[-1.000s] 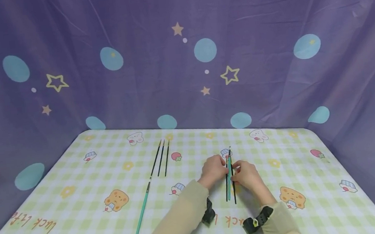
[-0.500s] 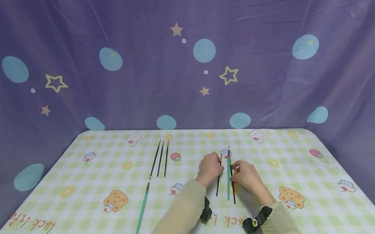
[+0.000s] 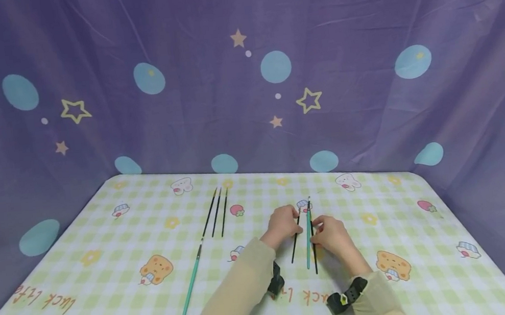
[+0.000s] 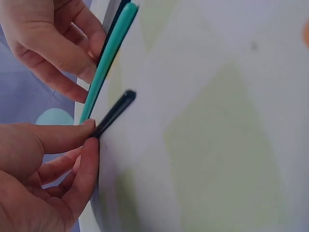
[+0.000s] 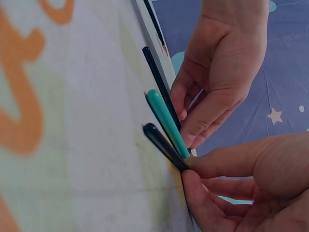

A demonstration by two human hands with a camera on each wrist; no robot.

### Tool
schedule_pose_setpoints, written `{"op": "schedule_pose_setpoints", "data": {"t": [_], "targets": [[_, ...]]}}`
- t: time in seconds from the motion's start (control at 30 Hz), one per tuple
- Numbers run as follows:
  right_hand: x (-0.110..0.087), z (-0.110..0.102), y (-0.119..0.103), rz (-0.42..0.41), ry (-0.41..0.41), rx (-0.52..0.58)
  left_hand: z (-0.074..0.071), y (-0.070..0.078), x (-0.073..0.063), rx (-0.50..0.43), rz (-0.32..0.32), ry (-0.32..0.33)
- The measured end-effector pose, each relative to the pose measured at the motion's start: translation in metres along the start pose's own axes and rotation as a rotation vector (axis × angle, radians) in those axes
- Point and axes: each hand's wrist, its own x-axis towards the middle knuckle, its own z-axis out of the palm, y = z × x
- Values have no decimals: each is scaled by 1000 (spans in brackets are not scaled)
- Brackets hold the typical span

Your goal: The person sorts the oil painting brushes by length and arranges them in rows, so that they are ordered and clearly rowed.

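In the head view my left hand [image 3: 282, 224] pinches a thin black paintbrush [image 3: 295, 248] between thumb and finger. That brush lies slanted, a little left of a teal paintbrush [image 3: 309, 244]. My right hand [image 3: 332, 236] pinches another black paintbrush [image 3: 316, 261], which lies close along the teal one's right side. The left wrist view shows the black handle [image 4: 116, 113] standing out past the left thumb and fingertip. In the right wrist view the teal handle [image 5: 166, 118] lies between the two black handles, with the right fingertips at its side.
Left of my hands lie three slim black paintbrushes [image 3: 216, 215] with pale tips, side by side. A longer teal paintbrush [image 3: 188, 297] points up toward them. The checked tablecloth [image 3: 105, 255] covers the table, and a purple starry curtain [image 3: 210, 105] hangs behind it.
My left hand has drawn its black paintbrush left, away from the teal one, tilting it. This happened by half a second ago, with little movement since. My right hand has stayed put.
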Motion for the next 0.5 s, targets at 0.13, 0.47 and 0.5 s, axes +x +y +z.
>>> {"op": "schedule_pose_setpoints", "data": {"t": [0.13, 0.47, 0.5], "targets": [[1, 1, -1, 21, -6, -3, -1, 0, 0, -53, -26, -20], [0, 0, -1, 5, -1, 0, -7, 4, -1, -15, -15, -54], [0, 0, -1, 3, -1, 1, -7, 4, -1, -15, -15, -53]]}}
